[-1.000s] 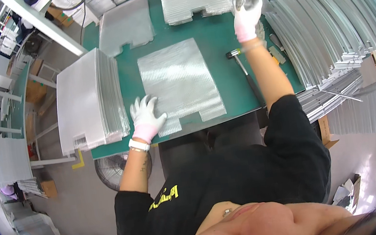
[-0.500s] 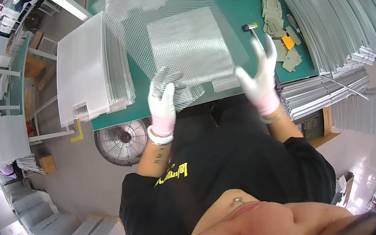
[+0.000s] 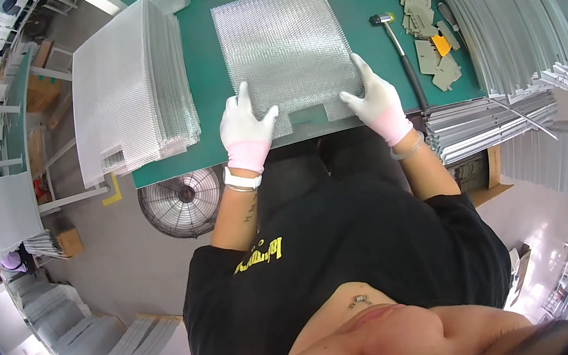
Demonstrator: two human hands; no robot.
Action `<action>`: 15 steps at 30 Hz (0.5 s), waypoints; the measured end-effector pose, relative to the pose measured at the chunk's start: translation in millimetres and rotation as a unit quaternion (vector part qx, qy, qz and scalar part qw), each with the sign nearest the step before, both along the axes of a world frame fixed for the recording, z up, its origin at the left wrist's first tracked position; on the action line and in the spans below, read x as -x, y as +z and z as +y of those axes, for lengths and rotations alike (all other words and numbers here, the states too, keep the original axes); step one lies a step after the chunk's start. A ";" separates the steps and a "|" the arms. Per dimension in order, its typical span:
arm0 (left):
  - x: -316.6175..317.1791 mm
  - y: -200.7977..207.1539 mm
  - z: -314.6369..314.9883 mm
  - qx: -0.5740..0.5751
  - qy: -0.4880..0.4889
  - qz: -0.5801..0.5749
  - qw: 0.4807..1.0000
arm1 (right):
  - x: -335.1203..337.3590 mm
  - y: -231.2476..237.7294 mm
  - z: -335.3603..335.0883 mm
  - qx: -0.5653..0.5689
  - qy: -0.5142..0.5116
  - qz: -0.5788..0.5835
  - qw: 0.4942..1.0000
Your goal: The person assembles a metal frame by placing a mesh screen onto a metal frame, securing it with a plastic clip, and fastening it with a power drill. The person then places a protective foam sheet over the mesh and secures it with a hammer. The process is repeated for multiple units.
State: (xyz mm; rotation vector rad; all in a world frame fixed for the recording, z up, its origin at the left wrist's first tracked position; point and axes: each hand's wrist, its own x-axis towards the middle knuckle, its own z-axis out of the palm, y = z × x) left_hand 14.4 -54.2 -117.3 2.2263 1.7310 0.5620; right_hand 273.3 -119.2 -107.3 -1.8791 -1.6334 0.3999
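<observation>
A silvery, see-through expanded-mesh sheet or thin stack of them [image 3: 286, 46] lies flat on the green tabletop, with a notch in its near edge. My left hand [image 3: 248, 126], in a white glove with a pink cuff, is at its near left corner, thumb and fingers apart. At the right edge of the mesh, towards the near corner, is my right hand [image 3: 376, 95], gloved the same way, fingers extended and thumb spread over the mesh. Both hands seem to touch the edges without gripping.
A tall stack of mesh sheets [image 3: 116, 92] stands on the left. To the right lie a mallet [image 3: 398, 52], grey-green flat pieces [image 3: 420, 9] and an orange piece [image 3: 441, 46]. Metal frames [image 3: 514, 7] crowd the right side. A floor fan [image 3: 185, 195] sits below the table edge.
A loose, translucent mesh sheet that spread askew over the stack no longer shows separately. My hands, raised and apart before, have come down to the mesh's near edges. The view has shifted slightly.
</observation>
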 end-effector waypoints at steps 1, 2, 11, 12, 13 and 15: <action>-0.6 -3.9 1.2 0.003 0.001 0.017 1.000 | 1.0 -4.6 0.2 0.020 -0.008 -0.003 1.000; 0.0 -7.7 1.6 0.001 -0.001 0.013 1.000 | 2.5 -9.2 0.4 0.040 -0.016 -0.007 0.999; 3.0 -20.0 1.5 -0.005 -0.003 0.007 1.000 | -0.1 -17.6 0.5 0.052 -0.005 -0.029 0.998; 2.8 -19.8 1.4 -0.006 -0.001 0.008 1.000 | -0.1 -16.2 0.8 0.058 -0.005 -0.030 0.998; 2.1 -19.8 1.7 -0.006 -0.001 0.008 1.000 | -0.5 -14.3 1.2 0.066 -0.004 -0.032 0.997; 2.9 -18.6 4.2 0.007 0.008 0.009 1.000 | -0.9 -9.2 3.9 0.084 -0.003 -0.037 0.996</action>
